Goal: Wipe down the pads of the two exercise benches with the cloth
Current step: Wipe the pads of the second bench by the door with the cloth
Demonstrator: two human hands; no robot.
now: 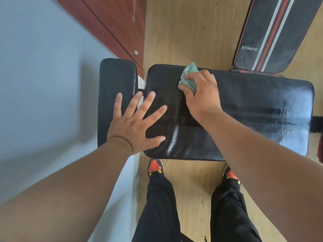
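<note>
A long black bench pad (253, 109) lies across the middle of the view, with a shorter black pad (115, 81) of the same bench to its left. My right hand (202, 95) presses a crumpled teal cloth (188, 75) onto the far edge of the long pad. My left hand (134, 123) rests flat with fingers spread over the gap between the two pads, holding nothing. A second bench pad (272, 32), black with red and white stripes, stands at the upper right. Wet streaks shine on the long pad.
A grey wall (43, 84) runs along the left, with a reddish wooden cabinet (113, 23) behind the short pad. The floor (192, 28) is light wood. My legs in black trousers and orange-black shoes (154, 166) stand just in front of the bench.
</note>
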